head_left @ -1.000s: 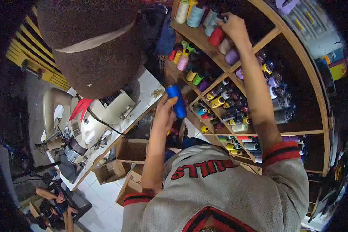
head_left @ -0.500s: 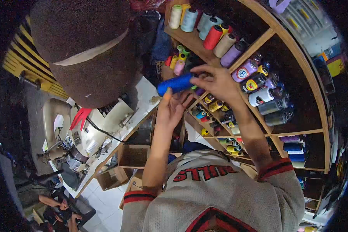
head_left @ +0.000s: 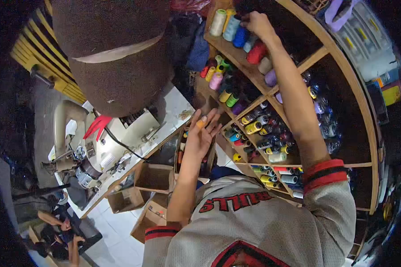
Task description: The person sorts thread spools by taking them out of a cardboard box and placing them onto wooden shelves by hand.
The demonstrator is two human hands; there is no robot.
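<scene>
My right hand (head_left: 259, 27) reaches up to the top shelf, its fingers bent and closed about the upper end of a blue thread spool (head_left: 239, 38). That spool stands on the shelf beside a light blue thread spool (head_left: 231, 29), with a cream one (head_left: 218, 22) further left. A red thread spool (head_left: 256, 53) is just to the right, partly behind my forearm. My left hand (head_left: 202, 135) is held lower down, palm up with fingers spread, and has nothing in it. An orange wrap (head_left: 201, 123) shows on one of its fingers.
A wooden shelf unit (head_left: 314, 58) with many thread spools curves along the right. To the left stand a sewing machine (head_left: 120, 138) on a white table and a large brown padded form (head_left: 116, 80). Cardboard boxes (head_left: 153, 178) lie below. Another person's hands (head_left: 71, 231) show at lower left.
My right hand has carried the blue thread spool from above my left hand up to the top shelf. The left hand has let go of it and opened.
</scene>
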